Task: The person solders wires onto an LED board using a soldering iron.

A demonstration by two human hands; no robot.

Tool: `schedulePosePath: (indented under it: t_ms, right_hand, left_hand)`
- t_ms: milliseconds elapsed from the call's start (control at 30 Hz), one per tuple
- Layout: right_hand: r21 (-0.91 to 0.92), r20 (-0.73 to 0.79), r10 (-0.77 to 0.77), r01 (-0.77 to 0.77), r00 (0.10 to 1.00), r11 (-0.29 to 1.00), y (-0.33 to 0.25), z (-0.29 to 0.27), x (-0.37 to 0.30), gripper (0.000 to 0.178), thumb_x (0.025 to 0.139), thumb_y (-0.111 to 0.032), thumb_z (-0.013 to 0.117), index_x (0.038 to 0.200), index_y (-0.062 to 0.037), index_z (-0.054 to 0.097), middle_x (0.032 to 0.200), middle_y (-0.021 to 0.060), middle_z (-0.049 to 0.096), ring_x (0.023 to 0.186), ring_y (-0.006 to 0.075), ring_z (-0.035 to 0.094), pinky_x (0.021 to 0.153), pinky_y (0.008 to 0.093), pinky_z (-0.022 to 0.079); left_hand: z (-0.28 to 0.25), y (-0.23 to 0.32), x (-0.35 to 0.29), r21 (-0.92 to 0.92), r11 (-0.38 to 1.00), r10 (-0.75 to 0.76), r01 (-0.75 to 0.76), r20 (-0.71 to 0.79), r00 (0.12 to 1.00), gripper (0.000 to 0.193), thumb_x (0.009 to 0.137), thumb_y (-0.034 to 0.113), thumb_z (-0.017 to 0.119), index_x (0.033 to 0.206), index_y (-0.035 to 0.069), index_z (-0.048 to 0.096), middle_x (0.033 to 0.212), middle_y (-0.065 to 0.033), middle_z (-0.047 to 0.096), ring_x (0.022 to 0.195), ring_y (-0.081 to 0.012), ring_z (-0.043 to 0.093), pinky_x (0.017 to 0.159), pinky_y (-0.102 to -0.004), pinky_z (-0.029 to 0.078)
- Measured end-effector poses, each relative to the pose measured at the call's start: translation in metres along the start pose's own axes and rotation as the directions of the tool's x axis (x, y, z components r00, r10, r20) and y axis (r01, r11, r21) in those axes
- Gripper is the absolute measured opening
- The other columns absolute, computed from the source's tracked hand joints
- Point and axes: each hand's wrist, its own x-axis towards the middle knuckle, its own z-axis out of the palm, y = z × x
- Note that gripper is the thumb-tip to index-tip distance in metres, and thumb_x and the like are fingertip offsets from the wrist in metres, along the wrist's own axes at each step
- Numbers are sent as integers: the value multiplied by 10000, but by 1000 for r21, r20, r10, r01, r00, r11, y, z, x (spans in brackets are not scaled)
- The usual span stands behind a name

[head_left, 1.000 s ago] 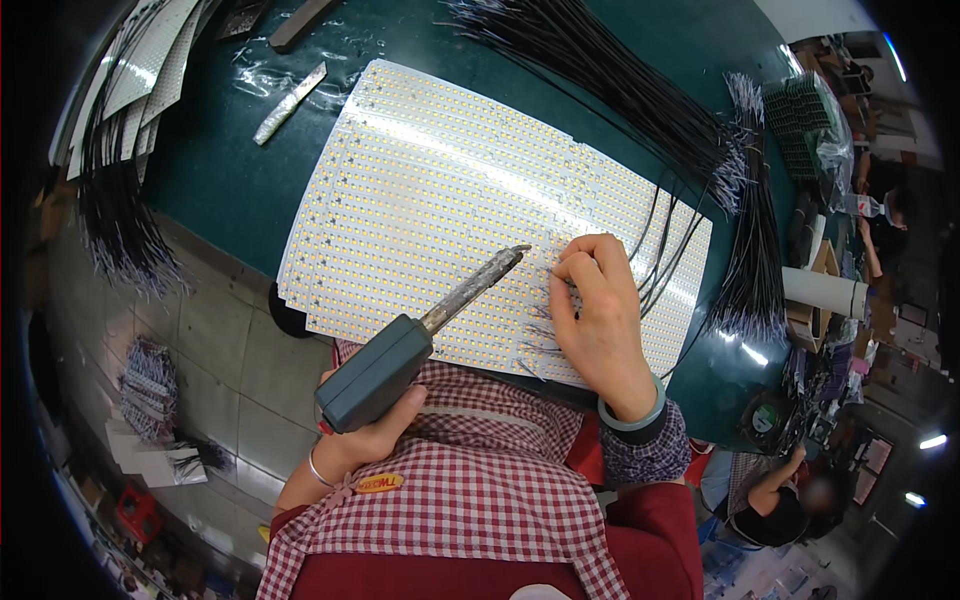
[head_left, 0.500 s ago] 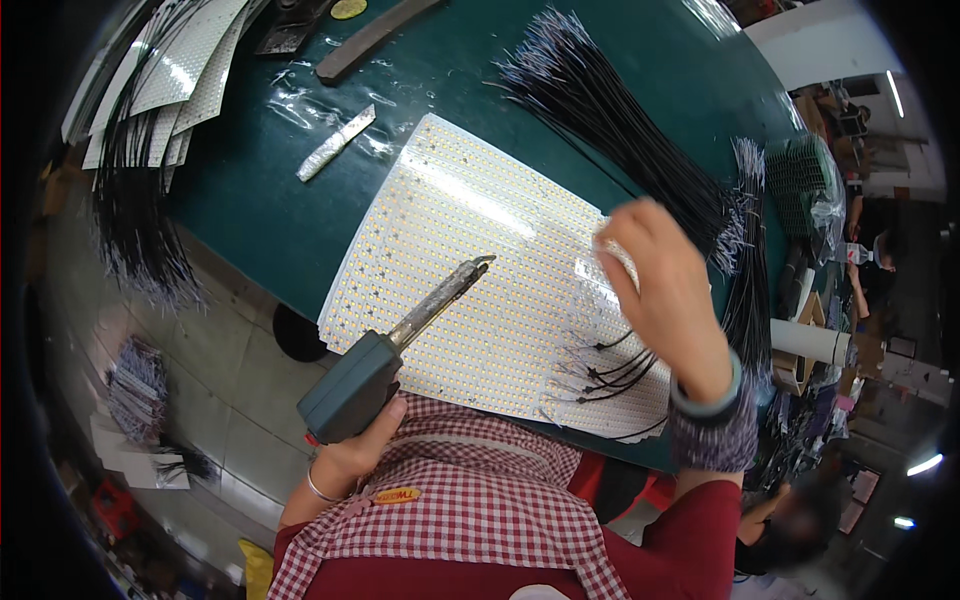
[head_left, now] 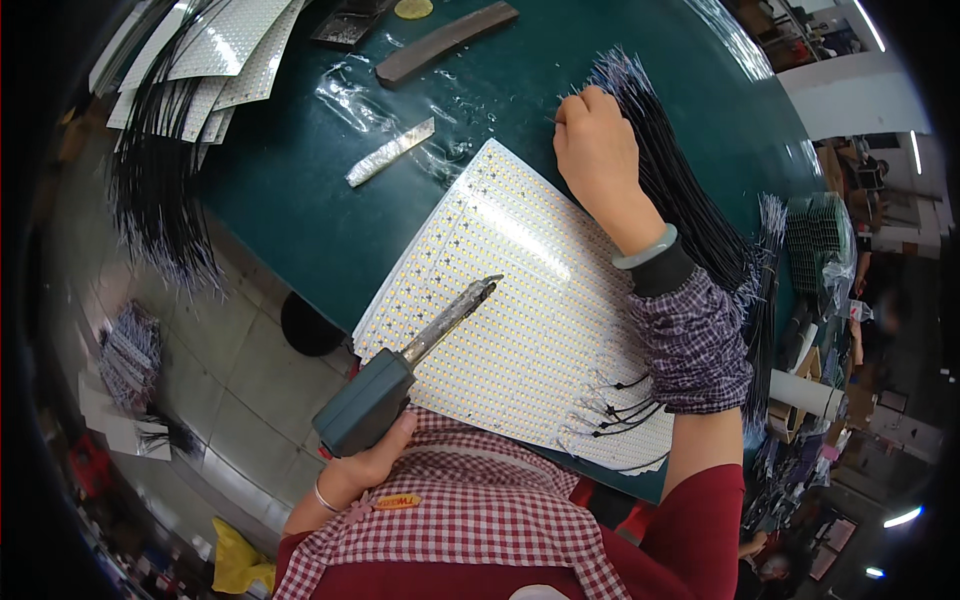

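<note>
My left hand (head_left: 378, 458) is wrapped round the handle of a dark green soldering gun (head_left: 366, 402). Its metal tip points up and right over a stack of white LED panels (head_left: 470, 340) covered with small yellowish dots. Several short black wires (head_left: 625, 412) lie at the near right part of the panels. At the far side, my right hand (head_left: 598, 150) is closed, fingers curled at the stripped ends of a bundle of black wires (head_left: 675, 165). What the fingertips pinch is hidden.
A foil-like silver strip (head_left: 390, 152) and a dark bar (head_left: 447, 43) lie on the green table (head_left: 290, 220). More white panels (head_left: 225, 50) and hanging black wires (head_left: 165, 200) are at the far left. Another wire bundle (head_left: 765, 300) and a white roll (head_left: 806, 394) sit right.
My right hand has moved away from above the panels, farther out to the ends of the wire bundle. The left hand still holds the soldering gun. The whole view has shifted slightly.
</note>
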Motion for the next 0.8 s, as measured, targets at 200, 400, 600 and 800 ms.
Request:
schedulePosePath:
  t_ms: [200, 400, 600, 800]
  right_hand:
    - [708, 176, 185, -255, 967, 659, -14, -69, -44, 51, 883, -39, 585, 910, -3, 562, 829, 50, 552, 719, 135, 542, 642, 268, 451]
    - [747, 453, 254, -519, 855, 416, -21, -132, -143, 70, 877, -59, 570, 882, 6, 544, 786, 84, 547, 707, 156, 534, 603, 261, 431]
    - [709, 398, 319, -509, 860, 488, -31, -125, -206, 73, 822, 0, 600, 869, 21, 548, 893, 90, 488, 732, 174, 530, 611, 264, 450]
    - [733, 293, 434, -491, 852, 471, -37, -114, -219, 75, 784, 21, 624, 821, 31, 560, 932, 101, 495, 739, 176, 554, 632, 268, 489]
  left_hand:
    - [2, 4, -2, -16, 999, -33, 34, 59, 998, 380, 826, 33, 707, 1188, -5, 598, 1130, -101, 642, 1042, -196, 610, 892, -343, 495]
    - [11, 4, -5, -21, 999, -26, 29, 156, 987, 400, 821, 28, 710, 1205, -1, 602, 1141, -95, 644, 1033, -173, 607, 872, -326, 497]
    - [29, 0, -5, 164, 978, 86, -131, 255, 963, 281, 810, 46, 719, 1076, -7, 647, 985, -90, 671, 864, -169, 636, 747, -283, 505]
    - [50, 8, -3, 200, 966, 121, -166, 219, 968, 154, 762, 82, 749, 885, 6, 695, 748, -77, 684, 615, -168, 659, 557, -261, 507]
